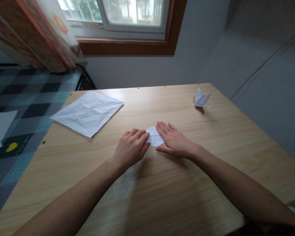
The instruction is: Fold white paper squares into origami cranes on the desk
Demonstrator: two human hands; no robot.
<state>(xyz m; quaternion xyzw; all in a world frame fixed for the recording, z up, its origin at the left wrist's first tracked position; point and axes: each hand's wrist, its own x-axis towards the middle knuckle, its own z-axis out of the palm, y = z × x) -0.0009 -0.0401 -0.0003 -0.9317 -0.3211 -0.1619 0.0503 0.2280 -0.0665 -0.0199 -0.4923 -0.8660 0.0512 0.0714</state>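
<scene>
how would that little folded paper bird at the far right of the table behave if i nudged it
The folded paper bird is thin white paper, so it would probably slide or skitter at a light touch on the smooth wooden table. It stands on a narrow base with points sticking up, so it may tip over. Its thin points would likely crush easily.

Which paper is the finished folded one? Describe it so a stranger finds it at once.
Start at the wooden table under the window. Go to its far right corner, away from both hands, where a small white paper bird stands alone. Unlike the big creased sheet lying flat at far left and the small folded paper pressed under the hands, it stands up with pointed wings.
</scene>
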